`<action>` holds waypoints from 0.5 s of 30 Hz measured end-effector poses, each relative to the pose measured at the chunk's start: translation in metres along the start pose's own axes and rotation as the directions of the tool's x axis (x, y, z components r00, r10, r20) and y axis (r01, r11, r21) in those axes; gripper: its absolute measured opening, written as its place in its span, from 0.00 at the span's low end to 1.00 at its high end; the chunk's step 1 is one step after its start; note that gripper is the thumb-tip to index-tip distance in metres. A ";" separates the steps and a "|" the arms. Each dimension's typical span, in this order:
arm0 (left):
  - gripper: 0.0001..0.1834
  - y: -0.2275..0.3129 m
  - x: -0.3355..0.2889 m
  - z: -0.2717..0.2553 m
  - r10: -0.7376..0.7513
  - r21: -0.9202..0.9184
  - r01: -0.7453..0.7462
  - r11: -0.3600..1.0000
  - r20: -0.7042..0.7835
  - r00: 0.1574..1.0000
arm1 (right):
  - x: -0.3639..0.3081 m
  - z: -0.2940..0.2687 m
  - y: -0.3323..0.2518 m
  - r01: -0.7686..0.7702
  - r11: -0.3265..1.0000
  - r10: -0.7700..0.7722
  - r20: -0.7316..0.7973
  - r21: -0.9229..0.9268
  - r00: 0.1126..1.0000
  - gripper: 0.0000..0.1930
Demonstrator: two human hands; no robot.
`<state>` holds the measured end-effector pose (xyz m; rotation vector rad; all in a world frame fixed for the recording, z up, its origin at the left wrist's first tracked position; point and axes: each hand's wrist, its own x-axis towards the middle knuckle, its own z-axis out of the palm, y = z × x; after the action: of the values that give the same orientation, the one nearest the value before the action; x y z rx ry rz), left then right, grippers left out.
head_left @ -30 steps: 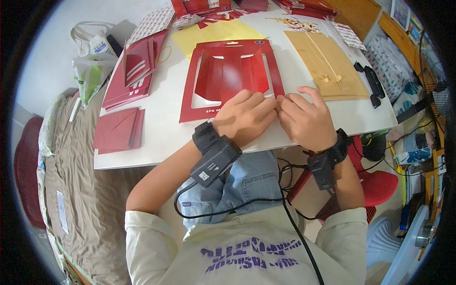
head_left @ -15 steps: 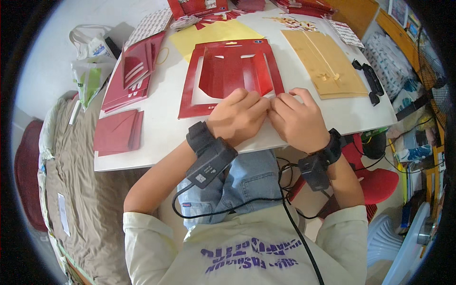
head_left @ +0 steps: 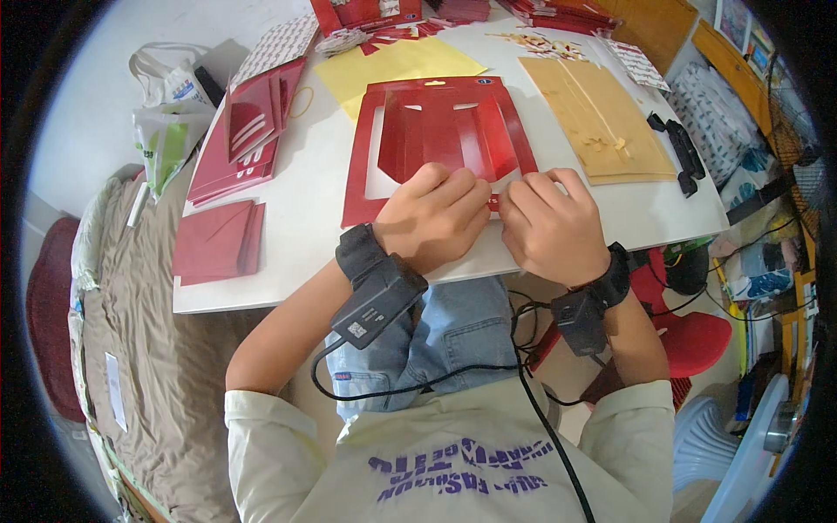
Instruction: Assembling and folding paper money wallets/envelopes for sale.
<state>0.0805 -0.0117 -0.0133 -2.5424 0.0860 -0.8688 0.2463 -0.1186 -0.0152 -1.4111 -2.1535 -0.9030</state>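
Observation:
A red cardboard packaging blank (head_left: 357, 192) with a large cut-out window and folded inner panels lies in front of me on the white table. Over its near edge my left hand (head_left: 433, 215) is closed, knuckles up, fingers curled together. A small gap to the right, my right hand (head_left: 555, 228) is also closed, by the near right part of the blank. My own knuckles hide both sets of fingertips, so whatever they pinch does not show. Each wrist wears a black strapped device with a cable.
Red folded card pieces (head_left: 222, 240) and red printed sheets (head_left: 248, 174) are stacked on the left of the white table (head_left: 301, 253). Yellow paper (head_left: 436, 57) lies behind the blank. On the right are brown card sheets (head_left: 602, 122) with small scraps, and black clips (head_left: 684, 148).
The red blank has shifted a little to the right and toward me. My hands, touching each other before, have drawn slightly apart and stay closed.

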 end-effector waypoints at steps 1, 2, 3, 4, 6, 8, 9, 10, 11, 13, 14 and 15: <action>0.09 0.002 0.000 0.002 -0.007 -0.017 0.006 1.000 -0.016 1.000 | 0.000 0.003 0.001 0.002 1.000 -0.002 -0.001 0.001 1.000 0.04; 0.08 0.002 0.000 0.003 -0.012 -0.036 0.011 0.999 -0.033 0.999 | 0.000 0.008 0.001 0.030 0.999 -0.031 -0.052 -0.024 0.998 0.04; 0.08 0.002 0.001 0.002 -0.012 -0.035 0.011 0.999 -0.034 0.999 | 0.000 0.010 0.002 0.057 0.997 -0.062 -0.103 -0.050 0.993 0.04; 0.08 0.001 0.001 0.000 -0.007 -0.006 0.007 1.000 -0.028 1.000 | 0.000 0.009 0.002 0.058 0.997 -0.063 -0.103 -0.051 0.993 0.04; 0.08 0.002 0.001 0.000 -0.004 0.020 0.004 1.000 -0.023 1.000 | -0.003 0.005 0.002 0.042 0.998 -0.043 -0.013 -0.055 0.999 0.04; 0.09 0.003 -0.002 -0.001 -0.063 0.031 0.062 0.998 0.041 0.997 | -0.005 0.002 0.000 0.029 0.998 -0.029 0.011 -0.055 1.000 0.04; 0.09 0.002 -0.004 -0.002 -0.064 0.033 0.062 0.998 0.042 0.997 | -0.005 0.001 0.000 0.015 0.998 -0.013 0.034 -0.053 0.999 0.04; 0.07 0.001 -0.008 -0.004 -0.068 0.046 0.067 0.997 0.009 0.998 | -0.006 0.001 0.001 0.016 0.999 -0.014 0.032 -0.052 0.999 0.04; 0.07 0.000 -0.010 -0.005 -0.071 0.056 0.072 0.996 -0.026 0.997 | -0.008 0.001 0.002 0.002 0.999 -0.001 0.040 -0.041 0.999 0.04; 0.07 -0.002 -0.010 -0.010 -0.041 0.056 0.042 0.998 -0.012 0.999 | -0.008 0.000 0.002 -0.012 0.999 0.013 0.049 -0.031 0.999 0.04; 0.07 -0.003 -0.009 -0.012 -0.014 0.059 0.014 0.998 0.004 1.000 | -0.007 0.001 0.001 0.013 0.999 -0.012 0.026 -0.051 1.000 0.04; 0.07 -0.003 -0.010 -0.012 -0.015 0.061 0.015 0.998 0.004 1.000 | -0.005 0.000 0.000 0.037 0.997 -0.037 0.003 -0.071 0.999 0.04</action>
<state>0.0656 -0.0121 -0.0093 -2.4914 0.0390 -0.8585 0.2487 -0.1217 -0.0188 -1.4100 -2.1748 -1.0014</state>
